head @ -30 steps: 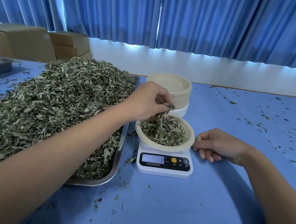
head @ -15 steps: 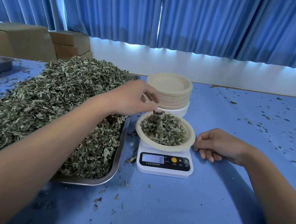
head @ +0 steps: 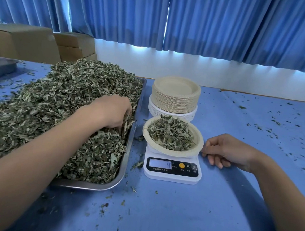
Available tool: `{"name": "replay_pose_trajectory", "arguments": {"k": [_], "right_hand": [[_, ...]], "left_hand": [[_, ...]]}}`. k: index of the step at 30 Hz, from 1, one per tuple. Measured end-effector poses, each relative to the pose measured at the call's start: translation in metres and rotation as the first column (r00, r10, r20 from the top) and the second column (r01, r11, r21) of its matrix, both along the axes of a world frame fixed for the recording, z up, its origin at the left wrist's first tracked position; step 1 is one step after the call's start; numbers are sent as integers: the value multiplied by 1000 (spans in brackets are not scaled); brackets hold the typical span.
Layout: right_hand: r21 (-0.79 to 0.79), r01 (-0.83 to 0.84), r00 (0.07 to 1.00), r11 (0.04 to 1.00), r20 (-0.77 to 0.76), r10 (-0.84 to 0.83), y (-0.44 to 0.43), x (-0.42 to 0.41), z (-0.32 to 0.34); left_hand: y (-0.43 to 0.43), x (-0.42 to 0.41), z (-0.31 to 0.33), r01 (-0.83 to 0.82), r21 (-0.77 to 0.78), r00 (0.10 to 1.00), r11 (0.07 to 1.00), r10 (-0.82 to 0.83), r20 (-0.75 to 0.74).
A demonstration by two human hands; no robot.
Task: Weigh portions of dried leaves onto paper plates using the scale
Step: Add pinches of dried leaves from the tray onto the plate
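A plate [head: 198,142] with a portion [head: 170,134] sits on the scale [head: 171,177], probably not yet at full weight. The left hand [head: 112,110] digs into the dried leaves [head: 59,99] in the tray [head: 89,185]; I cannot tell its grip. The right hand [head: 226,151] rests right of the scale, grip loose, empty. A stack of plates [head: 174,99] waits.

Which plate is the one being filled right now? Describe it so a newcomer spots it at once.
Start at the big metal tray heaped with dried leaves on the blue table; just right of it sits a white scale. The plate resting on that scale is the one. Unlike the empty plates stacked behind it, it holds a mound of leaves.
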State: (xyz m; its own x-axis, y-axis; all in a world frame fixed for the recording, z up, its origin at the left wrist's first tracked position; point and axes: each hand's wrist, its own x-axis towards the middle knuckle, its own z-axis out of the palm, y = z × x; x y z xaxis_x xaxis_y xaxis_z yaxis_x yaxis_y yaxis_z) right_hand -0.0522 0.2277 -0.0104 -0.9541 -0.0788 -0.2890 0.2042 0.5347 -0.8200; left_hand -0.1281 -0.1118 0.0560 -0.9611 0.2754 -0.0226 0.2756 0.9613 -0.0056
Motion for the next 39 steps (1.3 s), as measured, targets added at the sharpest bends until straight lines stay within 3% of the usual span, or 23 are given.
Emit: {"name": "replay_pose_trajectory", "arguments": {"k": [5,13,18,24,27,33,39], "right_hand": [[-3,-3,1000,1000,0,3,-1,0,1],[-4,-8,1000,1000,-1,8,1,0,0],[5,-14,1000,1000,-1,14,2,0,0],[1,-12,1000,1000,-6,12,2,-1,-1],[3,-15,1000,1000,-7,15,2,-1,-2],[1,-18,1000,1000,-10,18,1,0,-1],[17,-6,1000,1000,-11,6,-1,0,1]], "left_hand": [[-2,2,11,-15,89,978,996,33,-207],[6,3,27,18,237,918,971,78,-388],[21,4,32,195,463,958,865,-67,-278],[57,9,22,355,568,932,743,-231,-280],[74,9,13,389,534,921,751,-326,-212],[77,10,7,452,492,829,744,-555,76],[73,17,-6,415,525,803,743,-571,172]]}}
